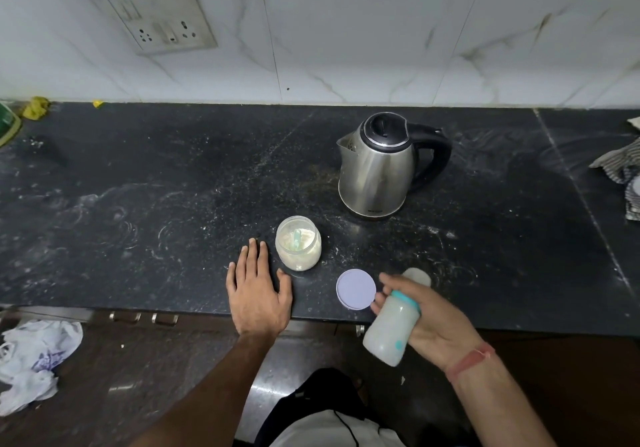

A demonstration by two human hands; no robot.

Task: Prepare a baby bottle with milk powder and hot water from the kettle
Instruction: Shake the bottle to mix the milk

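My right hand [429, 322] grips a baby bottle [391, 329] with a teal collar and a clear cap. The bottle is tilted, cap end up and away, and looks milky white inside. It hangs over the counter's front edge. My left hand [258, 287] lies flat on the black counter [138, 221], fingers spread, just left of an open glass jar of milk powder [298, 247] with a teal scoop in it. The jar's lilac lid [356, 289] lies flat between the jar and the bottle. A steel kettle [379, 166] with a black handle stands behind, lid closed.
A striped cloth [623, 169] lies at the counter's right end. Yellow scraps [36, 107] and a green item [7, 121] sit at the far left by the tiled wall. A socket plate [156, 14] is on the wall. Crumpled white plastic bags [31, 356] lie on the floor, lower left.
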